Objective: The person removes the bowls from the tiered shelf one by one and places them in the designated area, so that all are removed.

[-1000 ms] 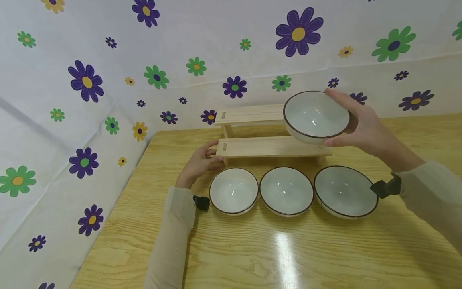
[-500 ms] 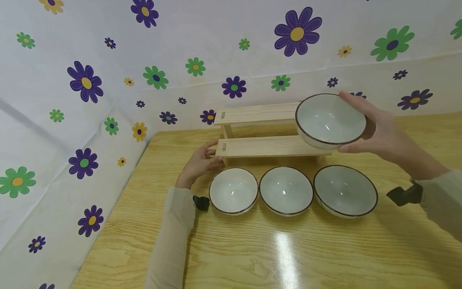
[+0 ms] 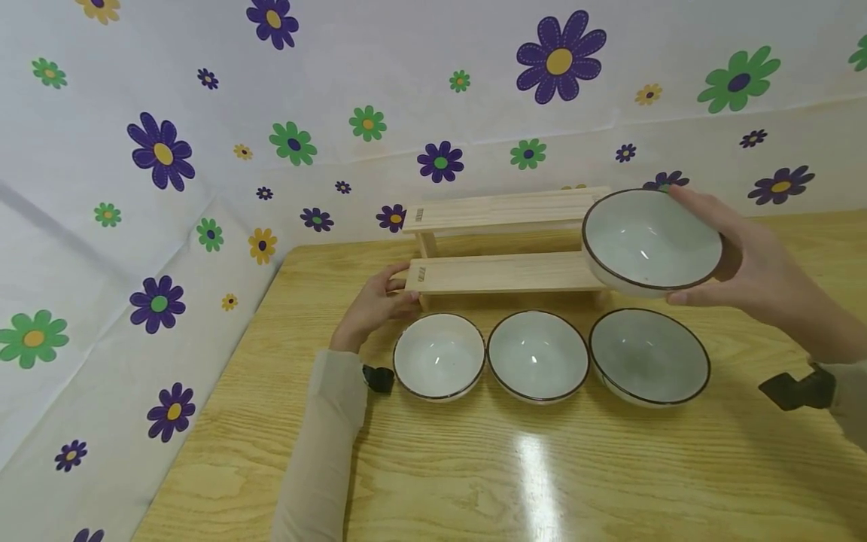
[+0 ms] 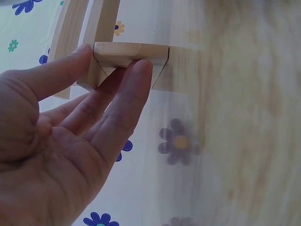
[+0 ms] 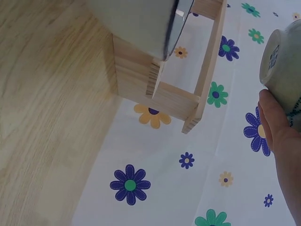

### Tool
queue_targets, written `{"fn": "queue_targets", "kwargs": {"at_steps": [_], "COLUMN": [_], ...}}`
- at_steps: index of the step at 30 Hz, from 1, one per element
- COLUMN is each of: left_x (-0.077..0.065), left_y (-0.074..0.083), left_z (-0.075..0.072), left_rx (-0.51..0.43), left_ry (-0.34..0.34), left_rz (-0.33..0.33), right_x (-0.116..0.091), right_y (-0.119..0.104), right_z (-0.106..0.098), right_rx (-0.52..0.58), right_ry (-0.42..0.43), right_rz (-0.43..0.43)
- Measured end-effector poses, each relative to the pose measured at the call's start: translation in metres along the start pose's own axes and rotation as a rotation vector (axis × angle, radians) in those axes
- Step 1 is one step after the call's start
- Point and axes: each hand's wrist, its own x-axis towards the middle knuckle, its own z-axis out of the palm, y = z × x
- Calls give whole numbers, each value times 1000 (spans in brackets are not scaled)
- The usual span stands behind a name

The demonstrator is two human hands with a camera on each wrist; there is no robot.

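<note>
My right hand [image 3: 759, 263] grips a white bowl [image 3: 650, 237] with a dark brown rim, thumb below and a finger over its far rim. The bowl is in the air, overlapping the right end of a two-tier wooden rack [image 3: 501, 273] in the head view. In the right wrist view the underside of this bowl [image 5: 291, 66] shows a blue mark on its foot. My left hand [image 3: 374, 307] holds the rack's left end; in the left wrist view its thumb lies at the shelf edge and its fingers reach the leg [image 4: 131, 51].
Three similar bowls stand in a row before the rack: left [image 3: 439, 357], middle [image 3: 538, 357] and right [image 3: 648, 357]. The upper shelf [image 3: 508, 211] stands close to the flower-patterned cloth [image 3: 379, 68]. Beneath everything is a wood-grain table [image 3: 433, 482].
My right hand has moved right and slightly down toward me with the bowl, uncovering more of the rack's right end. The left hand has stayed on the rack.
</note>
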Motion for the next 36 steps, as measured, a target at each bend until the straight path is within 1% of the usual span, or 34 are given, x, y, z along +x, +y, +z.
{"fn": "queue_targets", "kwargs": {"at_steps": [3, 5, 7, 12, 14, 19, 21, 26, 31, 36], "left_x": [1, 1, 1, 0, -1, -2, -2, -3, -3, -1], "left_y": [-1, -1, -1, 0, 0, 0, 0, 1, 2, 1], "left_z": [0, 0, -1, 0, 0, 0, 0, 1, 1, 1], "left_rx": [-2, -4, -8, -4, 1, -1, -2, 0, 3, 4], "left_ry": [3, 4, 1, -5, -4, -6, -7, -8, -12, -7], "left_rz": [-3, -5, -2, 11, 12, 19, 22, 23, 22, 16], "right_x": [-4, -8, -12, -25, -30, -40, -44, -55, -70, -79], "right_y": [1, 2, 2, 0, 1, 5, 6, 13, 20, 26], "right_z": [-2, -4, -7, -12, -13, -17, -18, -20, -24, -25], "right_rx": [-21, 1, -5, -84, -95, -100, -103, -76, -72, -44], "right_ry": [1, 1, 8, 41, 52, 62, 63, 55, 37, 45], "right_rz": [3, -3, 8, 85, 91, 96, 116, 133, 91, 54]}}
